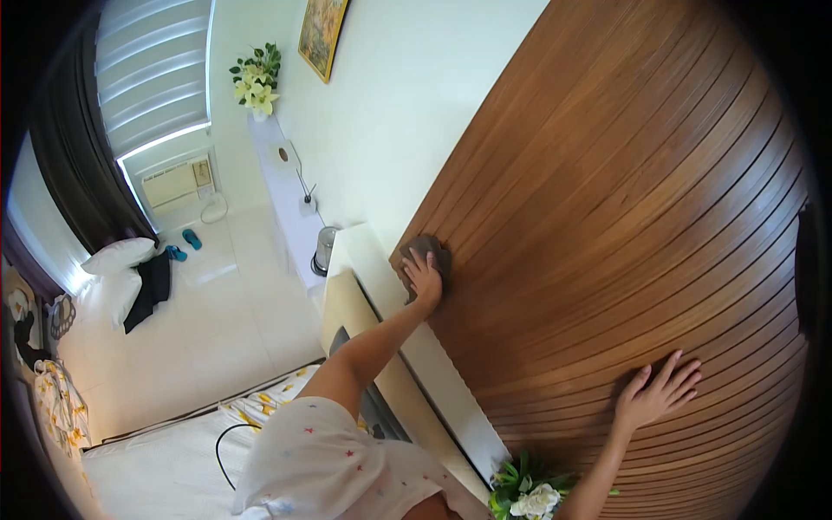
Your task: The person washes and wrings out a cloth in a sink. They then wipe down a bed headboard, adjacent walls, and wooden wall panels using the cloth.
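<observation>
My left hand (422,279) presses a dark brown cloth (440,260) against the wood-slat wall panel (598,217), near the panel's left edge. Its fingers lie over the cloth, which is bunched beneath them. Further right, my right hand (659,397) rests on the slats with its fingers spread and nothing in it. Below that arm, white flowers with green leaves (536,500) show partly, cut off by the frame's lower edge.
A white headboard ledge (451,381) runs along the panel's base. Left of it are a bed (165,472) and a shelf (282,195) with a glass lantern-like jar (325,250) and a flower vase (258,82). Pillows (121,257) and slippers (191,239) lie on the floor.
</observation>
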{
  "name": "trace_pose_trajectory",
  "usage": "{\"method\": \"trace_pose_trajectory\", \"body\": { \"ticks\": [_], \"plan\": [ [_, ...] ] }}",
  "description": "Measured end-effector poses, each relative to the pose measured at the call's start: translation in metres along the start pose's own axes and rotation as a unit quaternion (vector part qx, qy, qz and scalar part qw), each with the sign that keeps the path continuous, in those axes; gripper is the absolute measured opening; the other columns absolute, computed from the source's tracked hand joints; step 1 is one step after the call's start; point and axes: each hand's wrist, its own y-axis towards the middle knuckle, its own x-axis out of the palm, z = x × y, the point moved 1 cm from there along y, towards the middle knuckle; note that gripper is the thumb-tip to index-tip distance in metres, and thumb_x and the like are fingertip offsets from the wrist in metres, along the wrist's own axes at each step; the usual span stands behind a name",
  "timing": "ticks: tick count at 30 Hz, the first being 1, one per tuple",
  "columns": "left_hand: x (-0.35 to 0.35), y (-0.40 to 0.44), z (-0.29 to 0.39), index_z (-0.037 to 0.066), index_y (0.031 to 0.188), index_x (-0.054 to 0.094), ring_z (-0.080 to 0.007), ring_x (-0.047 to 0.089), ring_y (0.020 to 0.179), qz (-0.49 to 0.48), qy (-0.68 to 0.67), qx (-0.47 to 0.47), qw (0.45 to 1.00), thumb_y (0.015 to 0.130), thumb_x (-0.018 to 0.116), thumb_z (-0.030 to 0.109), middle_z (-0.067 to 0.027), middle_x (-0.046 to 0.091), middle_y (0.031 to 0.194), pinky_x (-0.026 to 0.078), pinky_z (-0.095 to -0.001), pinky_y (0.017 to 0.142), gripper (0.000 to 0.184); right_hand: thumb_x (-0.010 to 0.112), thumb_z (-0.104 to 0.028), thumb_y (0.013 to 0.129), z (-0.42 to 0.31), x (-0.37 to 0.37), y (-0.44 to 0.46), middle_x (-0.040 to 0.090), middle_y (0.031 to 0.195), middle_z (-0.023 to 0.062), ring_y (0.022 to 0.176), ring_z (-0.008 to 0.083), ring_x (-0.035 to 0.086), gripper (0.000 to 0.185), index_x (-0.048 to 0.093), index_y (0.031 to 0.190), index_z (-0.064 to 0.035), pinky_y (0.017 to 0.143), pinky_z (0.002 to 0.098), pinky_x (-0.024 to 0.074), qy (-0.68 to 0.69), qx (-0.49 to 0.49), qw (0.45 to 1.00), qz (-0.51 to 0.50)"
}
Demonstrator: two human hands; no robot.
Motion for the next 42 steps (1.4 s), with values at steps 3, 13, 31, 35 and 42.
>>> {"method": "trace_pose_trajectory", "body": {
  "ticks": [3,13,31,35,42],
  "plan": [
    [-0.024,0.016,0.044,0.010,0.139,0.035,-0.0461,0.026,0.131,-0.039,0.056,-0.131,0.989,0.096,0.036,0.044,-0.0230,0.024,0.146,0.028,-0.0590,0.102,0.055,0.036,-0.040,0.096,0.000,-0.002,0.000,0.029,0.146,0.0198,0.137,0.0380,0.023,0.051,0.044,0.137,-0.0101,0.109,0.0523,0.0143,-0.004,-0.011,1.000,0.003],
    [-0.050,0.065,0.162,0.001,0.130,0.043,-0.0407,0.043,0.116,0.141,-0.058,0.396,0.905,0.087,0.053,0.021,-0.0236,0.046,0.125,0.036,-0.0471,0.099,0.048,0.042,-0.047,0.094,0.002,0.006,0.000,0.039,0.142,0.0153,0.133,0.0321,0.034,0.049,0.052,0.132,-0.0171,0.109,0.0457,0.0174,0.020,-0.015,0.998,0.055],
    [-0.453,-0.156,0.006,0.000,0.122,0.051,-0.0300,0.057,0.108,-0.291,-0.555,-0.262,0.734,0.096,0.035,0.024,-0.0178,0.057,0.119,0.044,-0.0431,0.097,0.039,0.044,-0.051,0.091,0.017,0.017,-0.005,0.050,0.134,0.0076,0.118,0.0299,0.049,0.043,0.053,0.129,-0.0319,0.097,0.0520,0.0330,0.004,-0.025,0.997,0.074],
    [-0.477,-0.176,0.010,0.001,0.122,0.051,-0.0345,0.058,0.105,-0.216,-0.528,-0.286,0.770,0.094,0.036,0.030,-0.0193,0.058,0.117,0.047,-0.0468,0.093,0.043,0.043,-0.047,0.093,0.002,-0.004,0.000,0.044,0.140,0.0077,0.125,0.0297,0.043,0.044,0.050,0.133,-0.0299,0.102,0.0511,0.0298,0.073,-0.001,0.994,0.087],
    [-0.398,-0.128,0.032,-0.005,0.117,0.052,-0.0358,0.057,0.106,-0.296,-0.650,-0.278,0.642,0.094,0.036,0.029,-0.0237,0.058,0.115,0.046,-0.0466,0.095,0.045,0.044,-0.042,0.093,-0.003,-0.010,0.003,0.036,0.145,0.0099,0.132,0.0326,0.035,0.046,0.048,0.135,-0.0230,0.107,0.0492,0.0246,0.053,0.020,0.998,0.039]
  ]
}}
